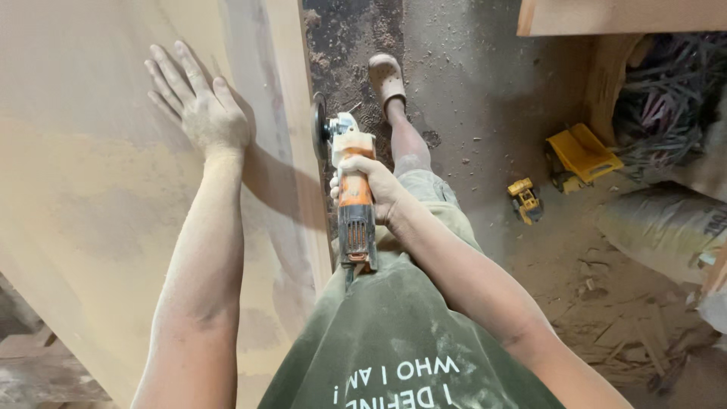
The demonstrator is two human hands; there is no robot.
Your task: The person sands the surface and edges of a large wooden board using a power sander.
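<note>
My left hand (198, 104) lies flat, fingers spread, on a large pale wooden panel (83, 197) that fills the left of the head view. My right hand (375, 189) grips the orange body of an angle grinder (354, 201). The grinder's dark disc (318, 127) sits right at the panel's right edge (299, 113). Both forearms are dusted with fine sawdust. Whether the disc is spinning cannot be told.
My foot in a dusty clog (386, 79) stands on the sawdust-covered floor (485, 106). A yellow toy dump truck (579, 155) and a small yellow toy vehicle (525, 200) lie to the right. A filled sack (659, 227), wood scraps and a board (621, 15) are beyond them.
</note>
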